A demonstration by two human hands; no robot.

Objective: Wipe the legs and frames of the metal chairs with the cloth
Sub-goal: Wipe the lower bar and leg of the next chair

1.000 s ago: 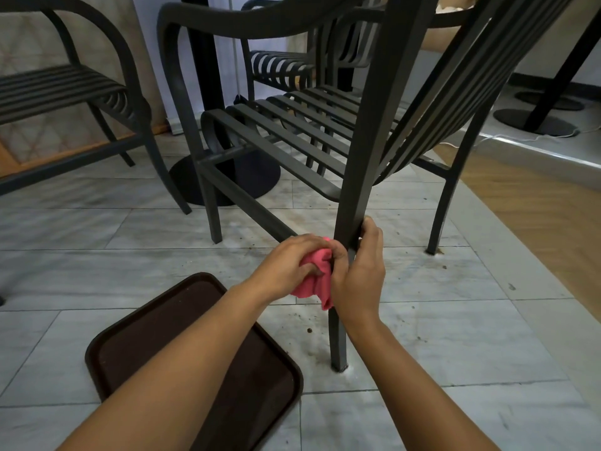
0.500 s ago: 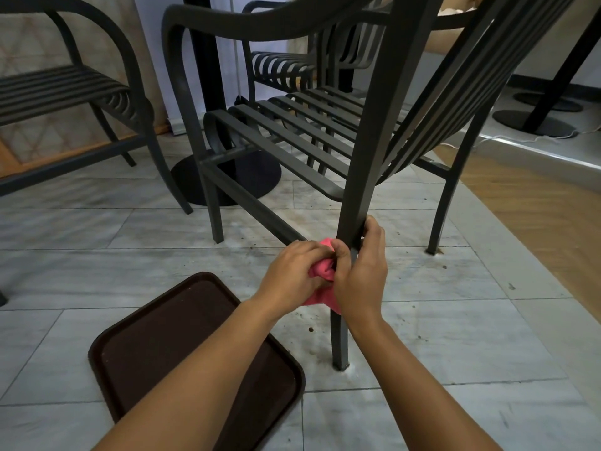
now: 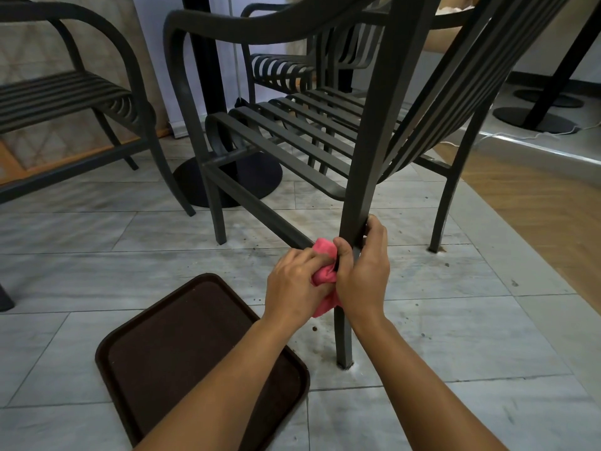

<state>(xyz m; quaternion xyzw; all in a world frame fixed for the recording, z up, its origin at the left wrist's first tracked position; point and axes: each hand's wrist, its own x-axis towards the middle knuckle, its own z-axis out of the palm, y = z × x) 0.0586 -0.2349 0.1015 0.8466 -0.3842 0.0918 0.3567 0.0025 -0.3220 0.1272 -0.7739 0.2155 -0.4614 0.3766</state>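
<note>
Head camera, low and close to the chair

A single wide-angle view looks forward and down past both forearms, close to the near chair leg [image 3: 364,177], with the tiled floor [image 3: 455,320] filling the lower frame.

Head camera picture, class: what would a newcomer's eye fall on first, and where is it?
The bright pink cloth stands out, bunched in the left hand against the near leg of the dark grey slatted metal chair, centre frame. The right hand grips that same leg. A dark brown rectangular plastic tray lies on the pale marbled floor tiles, lower left.
</note>
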